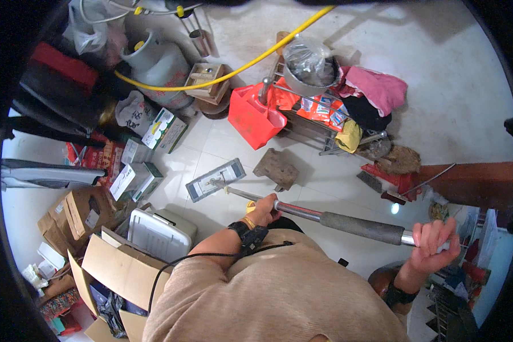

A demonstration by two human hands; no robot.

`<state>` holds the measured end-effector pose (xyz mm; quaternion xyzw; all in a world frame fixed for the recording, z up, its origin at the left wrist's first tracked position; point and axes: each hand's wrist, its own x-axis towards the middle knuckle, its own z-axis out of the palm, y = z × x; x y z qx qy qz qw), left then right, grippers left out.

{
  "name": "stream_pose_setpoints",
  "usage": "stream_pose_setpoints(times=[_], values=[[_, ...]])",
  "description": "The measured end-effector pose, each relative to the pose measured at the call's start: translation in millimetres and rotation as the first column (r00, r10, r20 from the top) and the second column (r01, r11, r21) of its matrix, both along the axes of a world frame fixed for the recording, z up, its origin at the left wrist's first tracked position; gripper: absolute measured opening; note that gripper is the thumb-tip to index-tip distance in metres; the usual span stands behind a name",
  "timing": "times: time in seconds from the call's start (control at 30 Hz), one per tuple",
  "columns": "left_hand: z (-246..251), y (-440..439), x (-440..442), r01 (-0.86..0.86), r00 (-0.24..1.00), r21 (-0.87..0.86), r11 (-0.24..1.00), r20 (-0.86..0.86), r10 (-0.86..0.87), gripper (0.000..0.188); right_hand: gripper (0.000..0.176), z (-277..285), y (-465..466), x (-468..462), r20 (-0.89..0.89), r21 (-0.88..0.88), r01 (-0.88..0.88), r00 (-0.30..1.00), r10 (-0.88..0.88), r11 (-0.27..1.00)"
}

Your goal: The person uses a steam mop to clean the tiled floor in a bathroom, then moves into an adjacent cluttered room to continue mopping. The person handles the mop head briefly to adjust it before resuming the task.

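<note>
A flat mop has a metal handle with a grey foam sleeve. My left hand is closed around the lower part of the handle, just above a pale collar. At the handle's top end, my right hand grips the tip beyond the foam. The rectangular mop head, with a grey fringe around its plate, lies on the pale tiled floor. Close to the head's right side stands a small worn wooden stool. A yellow slipper shows partly beside my left hand.
Left of the mop are cartons, a lidded plastic bin and an open cardboard box. A gas cylinder stands behind, with a yellow hose crossing above. A red bag hangs by a metal rack. A dustpan lies right.
</note>
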<state>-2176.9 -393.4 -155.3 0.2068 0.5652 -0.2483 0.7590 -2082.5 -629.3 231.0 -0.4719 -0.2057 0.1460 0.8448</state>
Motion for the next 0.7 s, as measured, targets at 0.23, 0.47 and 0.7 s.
stream_pose_setpoints(times=[0.23,0.47,0.7], values=[[20,-2,-52,-0.04,0.999,-0.014,0.999,0.015,0.04,0.014,0.029,19,25,-25,0.005,-0.053,-0.014,1.0,0.014,0.998],[49,29,-66,-0.129,0.991,-0.027,0.991,0.029,0.13,0.013,0.03,35,69,-43,0.089,-0.046,-0.135,0.986,0.138,0.99],[53,40,-76,-0.161,0.979,-0.052,0.986,0.12,0.166,0.014,0.03,44,91,-49,0.153,-0.053,-0.247,0.955,0.253,0.967]])
